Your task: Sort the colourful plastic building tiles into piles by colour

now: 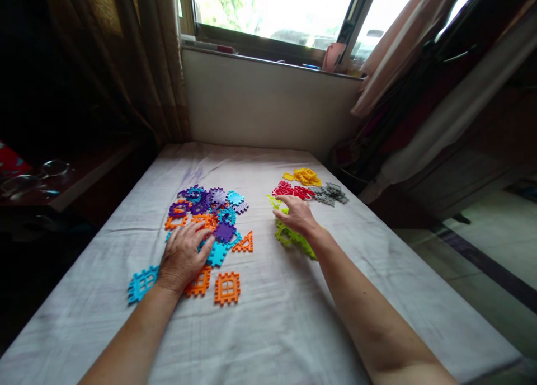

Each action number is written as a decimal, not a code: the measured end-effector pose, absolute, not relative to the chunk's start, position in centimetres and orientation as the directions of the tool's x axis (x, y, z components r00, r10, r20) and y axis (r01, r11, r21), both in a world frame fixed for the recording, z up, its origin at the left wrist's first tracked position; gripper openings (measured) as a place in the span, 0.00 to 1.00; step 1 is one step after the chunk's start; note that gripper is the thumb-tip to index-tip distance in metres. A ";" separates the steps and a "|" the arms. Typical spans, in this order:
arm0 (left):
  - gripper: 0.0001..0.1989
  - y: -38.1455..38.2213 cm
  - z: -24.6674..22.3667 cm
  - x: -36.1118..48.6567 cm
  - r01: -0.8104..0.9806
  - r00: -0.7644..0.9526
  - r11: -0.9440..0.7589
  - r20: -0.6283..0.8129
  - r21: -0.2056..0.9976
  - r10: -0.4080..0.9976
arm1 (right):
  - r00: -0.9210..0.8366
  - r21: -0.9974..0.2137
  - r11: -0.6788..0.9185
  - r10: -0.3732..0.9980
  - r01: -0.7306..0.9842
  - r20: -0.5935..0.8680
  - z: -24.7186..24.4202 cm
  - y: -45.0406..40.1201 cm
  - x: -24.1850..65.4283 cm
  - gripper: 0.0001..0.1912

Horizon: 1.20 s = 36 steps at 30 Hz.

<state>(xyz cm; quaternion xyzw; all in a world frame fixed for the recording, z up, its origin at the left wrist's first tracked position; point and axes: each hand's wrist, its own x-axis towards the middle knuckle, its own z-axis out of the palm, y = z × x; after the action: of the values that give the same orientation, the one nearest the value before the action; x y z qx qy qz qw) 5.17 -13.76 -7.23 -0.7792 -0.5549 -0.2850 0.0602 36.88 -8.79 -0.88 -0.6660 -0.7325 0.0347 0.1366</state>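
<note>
My left hand point(184, 253) lies over a mixed pile of flat notched plastic pieces, its fingers spread on them. Around it are purple pieces point(225, 231), light blue pieces point(217, 254) and orange pieces, with a square orange window piece point(227, 288) near the front and a blue window piece point(143, 284) by the wrist. My right hand point(295, 212) is above the lime green pieces point(289, 236), fingers apart, nothing visible in them; its underside is hidden. Just beyond it sit red pieces point(285, 189), beside grey pieces point(330, 193).
Yellow pieces point(307, 176) form a heap at the back right of the cloth-covered table point(260, 334). Behind the table is a wall below a window sill point(272, 61). Curtains hang at left, and fabrics hang at right.
</note>
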 end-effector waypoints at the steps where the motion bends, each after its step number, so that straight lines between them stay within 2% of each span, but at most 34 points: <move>1: 0.19 -13.7 -7.2 5.1 0.896 0.221 -0.379 0.508 0.231 0.832 | -0.054 -0.250 0.101 0.981 0.963 0.187 -1.1 -9.8 38.1 0.24; 5: 0.21 -13.4 -7.2 4.9 0.859 0.184 -0.378 0.480 0.345 0.857 | 0.018 -0.286 0.063 0.962 0.956 0.272 -2.7 -13.5 42.1 0.24; 8: 0.25 -12.9 -6.7 4.5 0.754 0.114 -0.339 0.396 0.563 0.911 | 0.048 -0.302 0.046 0.953 0.952 0.298 -4.3 -15.3 43.7 0.24; 11: 0.30 -12.1 -5.4 3.5 0.606 0.017 -0.216 0.259 0.766 0.966 | 0.076 -0.322 0.020 0.956 0.947 0.284 -5.6 -16.1 44.6 0.31; 13: 0.32 -11.3 -4.0 3.0 0.565 -0.034 -0.166 0.223 0.808 0.974 | 0.091 -0.349 -0.002 0.967 0.937 0.239 -6.2 -16.1 45.0 0.37; 15: 0.31 -10.5 -2.5 3.1 0.633 -0.001 -0.190 0.246 0.751 0.969 | 0.097 -0.373 -0.020 0.978 0.928 0.187 -6.7 -15.9 45.4 0.41; 16: 0.31 -10.0 -1.8 3.5 0.700 0.057 -0.223 0.259 0.678 0.964 | 0.091 -0.378 -0.020 0.981 0.926 0.170 -7.0 -15.7 45.6 0.43; 18: 0.28 -9.1 -0.5 5.3 0.839 0.210 -0.309 0.257 0.448 0.943 | 0.060 -0.373 0.005 0.985 0.928 0.161 -7.5 -15.3 45.8 0.46; 20: 0.25 -8.0 0.2 8.2 0.901 0.332 -0.378 0.222 0.211 0.917 | 0.017 -0.360 0.047 0.985 0.932 0.174 -8.0 -15.0 45.7 0.49; 22: 0.27 -6.7 0.3 11.3 0.899 0.419 -0.433 0.156 0.065 0.894 | -0.015 -0.348 0.085 0.980 0.934 0.198 -8.3 -15.0 45.4 0.51; 28: 0.34 -2.7 -1.7 15.9 0.914 0.396 -0.404 -0.126 -0.046 0.910 | -0.045 -0.312 0.123 0.968 0.942 0.246 -8.3 -15.2 43.9 0.53; 36: 0.27 -2.8 -1.9 12.7 0.929 0.348 -0.360 -0.131 -0.081 0.928 | 0.012 -0.332 0.103 0.945 0.938 0.327 -8.0 -14.0 39.7 0.47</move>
<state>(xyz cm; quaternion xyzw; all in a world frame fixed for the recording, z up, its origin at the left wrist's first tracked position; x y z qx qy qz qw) 12.71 -2.78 -1.89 -0.8209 -0.5658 0.0773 -0.0036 39.70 -14.03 -8.04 -0.6696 -0.7029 0.0078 0.2399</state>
